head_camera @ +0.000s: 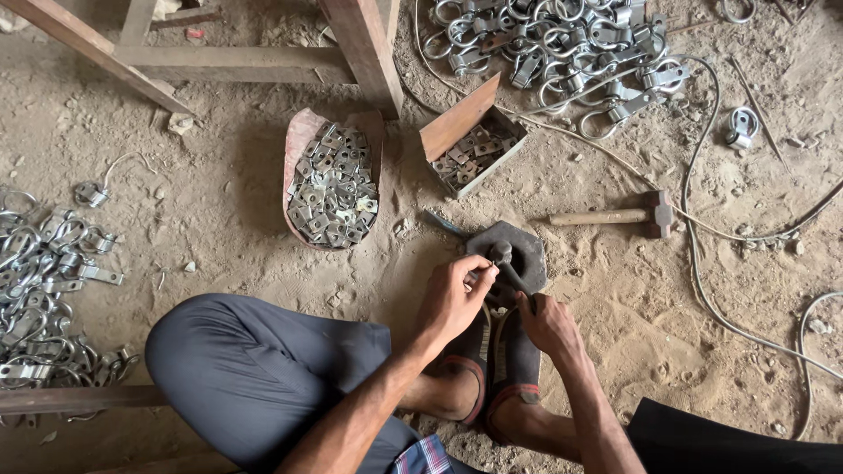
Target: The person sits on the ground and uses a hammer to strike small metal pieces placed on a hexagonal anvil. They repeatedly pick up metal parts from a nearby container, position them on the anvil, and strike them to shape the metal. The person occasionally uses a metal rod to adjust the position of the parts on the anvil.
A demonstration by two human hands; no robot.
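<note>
Two hands work low in the middle of the frame, over a dark iron block that sits on the sandy ground. The left hand is curled, with its fingertips pinched on a small metal piece at the left edge of the block. That piece is mostly hidden by the fingers, so its shape is hard to tell. The right hand sits just below the block and is closed around a thin dark rod. The rod slants up from this hand to a round peg on top of the block. Both feet, in dark slippers, rest just under the hands.

Right of the block lies a hammer with a wooden handle, near but not touching. Above the hands, a cloth pan and a small box hold flat metal plates. Shiny clamps lie in heaps, one pile at the top and another pile at the left edge.
</note>
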